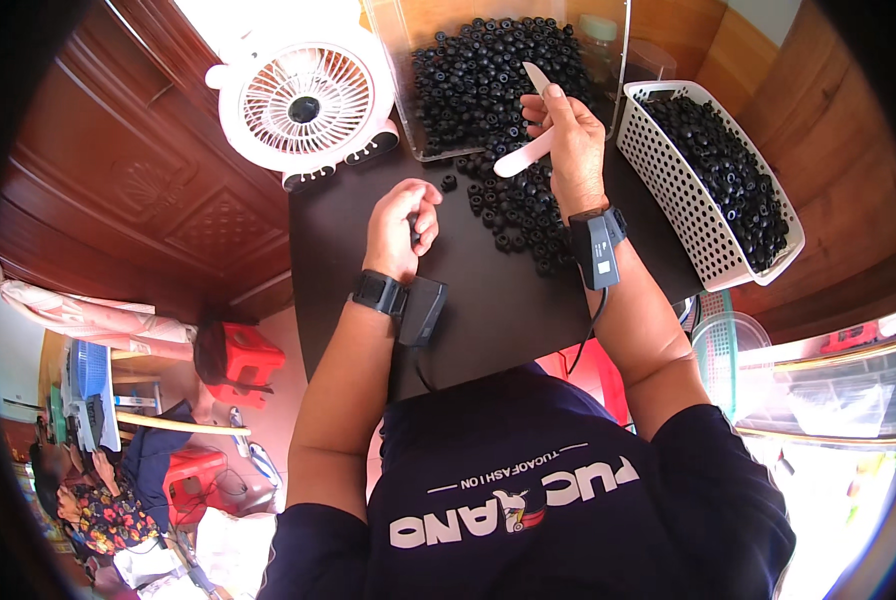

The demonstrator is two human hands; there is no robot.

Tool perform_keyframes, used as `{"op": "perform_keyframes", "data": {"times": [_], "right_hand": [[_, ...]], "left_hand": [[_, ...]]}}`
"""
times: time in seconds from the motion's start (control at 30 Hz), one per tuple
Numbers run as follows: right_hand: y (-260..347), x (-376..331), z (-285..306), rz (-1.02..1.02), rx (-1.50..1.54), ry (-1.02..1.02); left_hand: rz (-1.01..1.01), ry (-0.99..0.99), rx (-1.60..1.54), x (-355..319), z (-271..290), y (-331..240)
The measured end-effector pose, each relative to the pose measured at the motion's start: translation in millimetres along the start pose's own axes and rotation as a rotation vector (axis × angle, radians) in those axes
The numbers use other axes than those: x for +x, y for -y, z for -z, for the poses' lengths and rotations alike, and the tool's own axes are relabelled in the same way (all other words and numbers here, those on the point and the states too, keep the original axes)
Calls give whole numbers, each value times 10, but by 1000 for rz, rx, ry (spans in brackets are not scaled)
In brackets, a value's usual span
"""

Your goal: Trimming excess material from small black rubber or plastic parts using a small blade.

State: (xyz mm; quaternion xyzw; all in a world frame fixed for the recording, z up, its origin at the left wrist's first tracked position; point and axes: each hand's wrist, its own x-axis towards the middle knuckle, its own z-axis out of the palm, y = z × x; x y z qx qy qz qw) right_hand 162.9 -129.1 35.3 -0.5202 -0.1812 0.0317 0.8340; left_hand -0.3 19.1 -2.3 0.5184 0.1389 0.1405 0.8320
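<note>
Fingers [423,205] curl above dark table [488,310] beside wooden door [148,170].

Head view, single fisheye; looking steeply down from above the person's torso, facing forward over the table [488,300]; sitting close to both hands, left hand [400,228] and right hand [573,140]; edges bending toward the dark rim.

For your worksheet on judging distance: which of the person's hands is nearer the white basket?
Right. The right hand holds a white stick just left of the white basket; the left hand is farther left.
</note>
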Motion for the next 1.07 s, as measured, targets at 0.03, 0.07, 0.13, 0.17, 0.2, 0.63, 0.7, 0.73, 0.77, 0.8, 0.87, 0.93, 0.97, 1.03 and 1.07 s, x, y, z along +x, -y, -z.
{"op": "perform_keyframes", "data": {"times": [0.03,0.07,0.13,0.17,0.2,0.63,0.7,0.73,0.77,0.8,0.87,0.93,0.97,1.03,1.07], "right_hand": [[-15,6,10,0,2,-3],[-36,12,18,-19,-1,6],[-40,-3,1,-43,-2,20],[-43,1,7,-41,0,17],[-56,1,6,-40,-13,36],[-25,-104,-90,-35,2,118],[-25,-108,-100,-41,-16,134],[-31,-112,-103,-42,-15,133],[-39,-117,-108,-42,-25,142],[-41,-120,-110,-40,-37,150],[-43,-162,-172,-48,-26,182],[-37,-183,-157,-98,-43,241],[-32,-208,-163,-96,-43,243],[-26,-296,-194,-196,75,327],[-36,-293,-230,-197,79,333]], "left_hand": [[7,38,118,-2,-37,-8],[9,34,191,-8,-95,-1],[2,-34,278,22,-142,-27],[-5,-104,362,54,-164,-39],[-30,-145,417,93,-154,-63],[-28,-119,1727,488,-364,-61],[-28,-96,1770,510,-378,-55],[-27,-96,1772,517,-375,-52],[-35,-101,1761,523,-362,-46],[-45,-105,1750,535,-347,-35],[-157,-145,1705,579,-92,69],[-273,-163,1657,571,-40,36],[-85,-148,1103,541,5,22],[48,-113,331,341,-40,-34],[36,-97,222,263,-16,-48]]}}
